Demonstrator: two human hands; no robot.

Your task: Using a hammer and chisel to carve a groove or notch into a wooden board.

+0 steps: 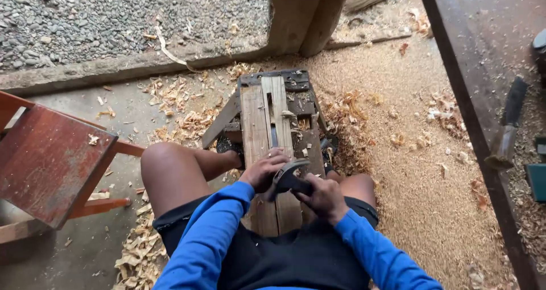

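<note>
Much shaving looked already done: curls (170, 99) and sawdust (409, 170) lay thick around the bench (267, 113) at frame centre. The plank (257, 130) remained clamped there, unfinished. Both hands, left (263, 169) and right (323, 196), gripped a dark tool (287, 177), fingers closed round it, low on the plank.

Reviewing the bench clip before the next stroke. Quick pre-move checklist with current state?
1. Left hand gripping the front of the dark hand tool: ok.
2. Right hand gripping the rear of the tool: ok.
3. Wooden strip lying lengthwise on the workbench: ok.
4. Strip secured against sliding: cannot tell, no clamp visible.
5. Tool's cutting edge seated on the wood: cannot tell, hidden by the hands.
6. Floor around the bench free of debris: not ok, wood shavings and sawdust everywhere.
</note>
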